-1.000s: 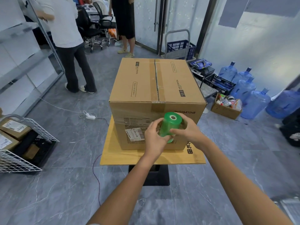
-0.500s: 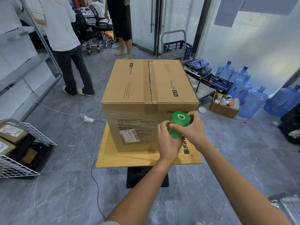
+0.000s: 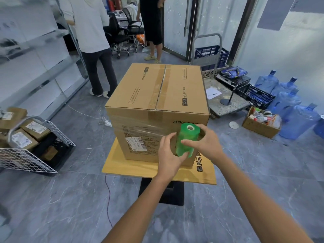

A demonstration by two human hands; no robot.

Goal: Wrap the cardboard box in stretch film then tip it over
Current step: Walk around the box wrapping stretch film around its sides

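A large taped cardboard box (image 3: 157, 95) stands upright on a small wooden table (image 3: 119, 165). Clear stretch film (image 3: 140, 130) lies across the upper half of its near face. Both hands hold a green roll of stretch film (image 3: 187, 139) upright against the near face, close to the box's right corner. My left hand (image 3: 171, 155) grips the roll from below and from the left. My right hand (image 3: 204, 142) wraps round it from the right. The film between roll and box is hard to make out.
A wire cart (image 3: 33, 151) with parcels stands on the left. Two people (image 3: 91, 32) stand behind the box by office chairs. On the right are a flatbed trolley (image 3: 226, 102), black crates, an open carton (image 3: 261, 123) and several water jugs (image 3: 298, 118). A cable runs over the grey floor.
The green roll and both hands have travelled right along the near face toward the box's right corner. My viewpoint has shifted right as well.
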